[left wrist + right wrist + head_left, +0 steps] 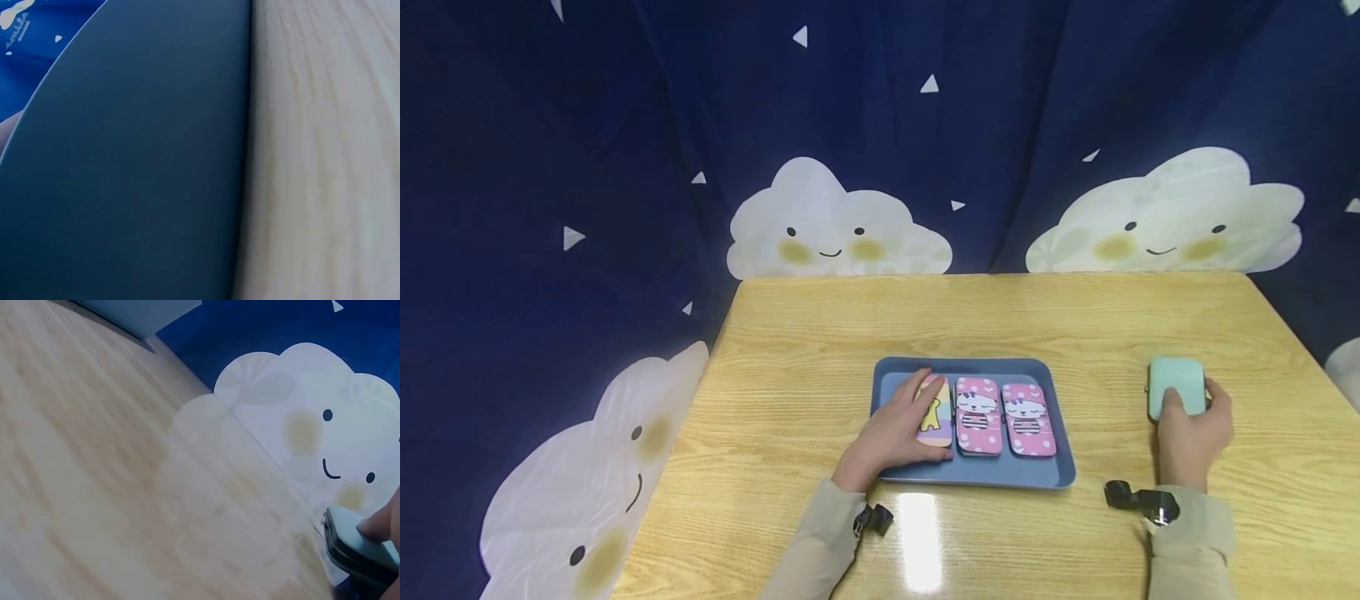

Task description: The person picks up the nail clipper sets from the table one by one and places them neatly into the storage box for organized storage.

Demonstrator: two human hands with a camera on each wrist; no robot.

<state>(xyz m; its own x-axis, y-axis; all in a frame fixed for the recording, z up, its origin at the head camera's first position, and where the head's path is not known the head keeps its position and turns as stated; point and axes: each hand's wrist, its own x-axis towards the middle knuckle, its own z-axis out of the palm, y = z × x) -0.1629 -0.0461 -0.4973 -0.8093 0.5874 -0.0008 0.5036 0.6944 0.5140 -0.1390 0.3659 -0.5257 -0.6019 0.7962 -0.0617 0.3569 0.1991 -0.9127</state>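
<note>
A blue tray (pixel 992 472) holds three small hinged tins in a row. The left hand (pixel 891 431) reaches over the tray's left side and grips the pastel tin with a yellow animal (pixel 936 419), fingers at its far end and thumb at its near end. Beside it lie a pink cat tin (pixel 978 417) and a matching pink tin (pixel 1028 419). Well right of the tray, the right hand (pixel 1195 439) holds a mint-green tin (pixel 1184 380), thumb on its top and fingers round its right side. The right wrist view shows this tin (pixel 356 544) closed, with the thumb pressing it.
The wooden table (pixel 820 325) runs back to a dark blue curtain (pixel 865 100) with smiling clouds. In the left wrist view the tray's outer wall (pixel 137 150) fills much of the picture. A wrist camera strap (pixel 1150 504) sits on the right sleeve.
</note>
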